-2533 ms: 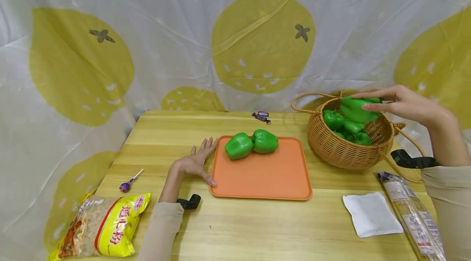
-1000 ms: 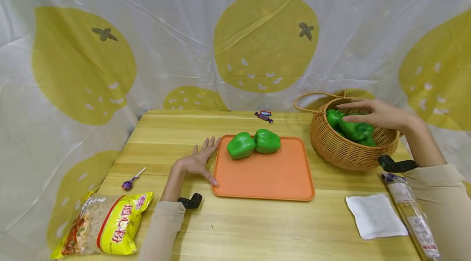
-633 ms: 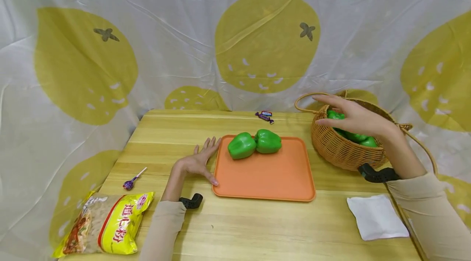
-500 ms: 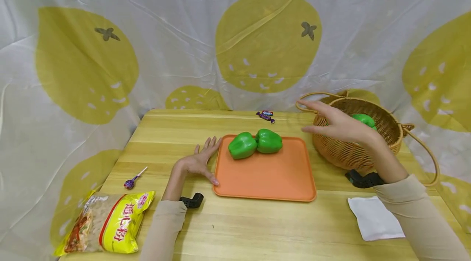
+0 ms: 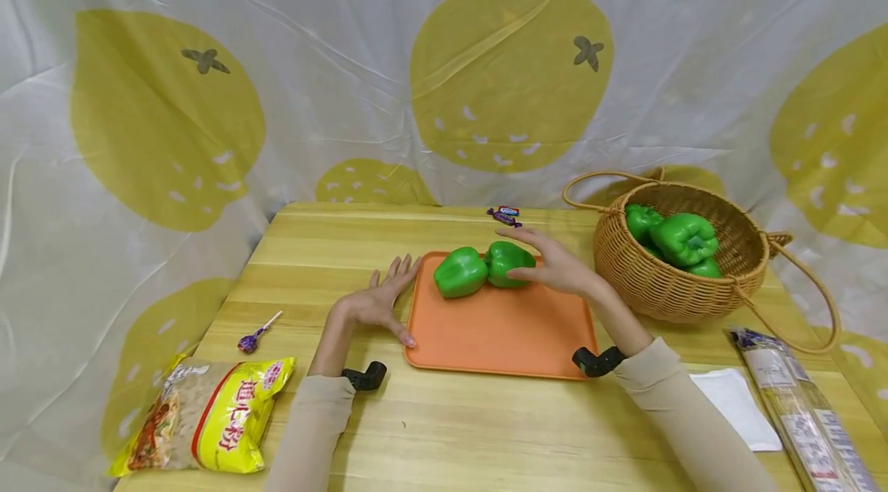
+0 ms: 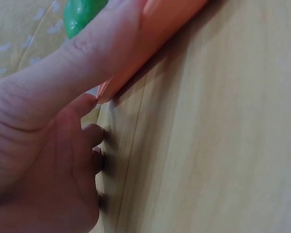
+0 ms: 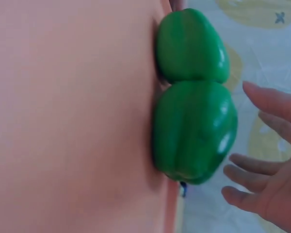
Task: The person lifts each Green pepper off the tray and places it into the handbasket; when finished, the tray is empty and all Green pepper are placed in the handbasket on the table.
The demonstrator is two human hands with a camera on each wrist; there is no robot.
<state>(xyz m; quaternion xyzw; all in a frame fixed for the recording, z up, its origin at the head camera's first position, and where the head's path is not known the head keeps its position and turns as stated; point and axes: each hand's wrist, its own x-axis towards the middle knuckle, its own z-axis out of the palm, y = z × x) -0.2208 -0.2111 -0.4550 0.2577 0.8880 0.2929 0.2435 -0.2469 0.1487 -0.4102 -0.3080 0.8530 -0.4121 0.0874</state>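
Peppers: A left green pepper (image 5: 460,273) and a right green pepper (image 5: 505,264) lie touching, side by side at the far edge of an orange tray (image 5: 499,330).

Right hand: The right hand (image 5: 560,266) hovers around the right green pepper, thumb and fingers spread wide, holding nothing; a gap shows in the right wrist view.

Just changed: Seconds ago this hand gripped a pepper over the wicker basket (image 5: 666,293); it has since let go and crossed to the tray. By this reading, that pepper is dealt with and two on the tray are not.

Left hand: The left hand (image 5: 375,307) is splayed at the tray's left edge, thumb on the rim, without a closed grip.

Basket: Several peppers sit inside, an uppermost pepper (image 5: 685,239) among them.

Table: Wrapped candies (image 5: 503,217) lie beyond the tray; a lollipop (image 5: 250,342) and yellow bag (image 5: 208,415) at left, a white packet (image 5: 738,407) and long clear packet (image 5: 805,415) at right.
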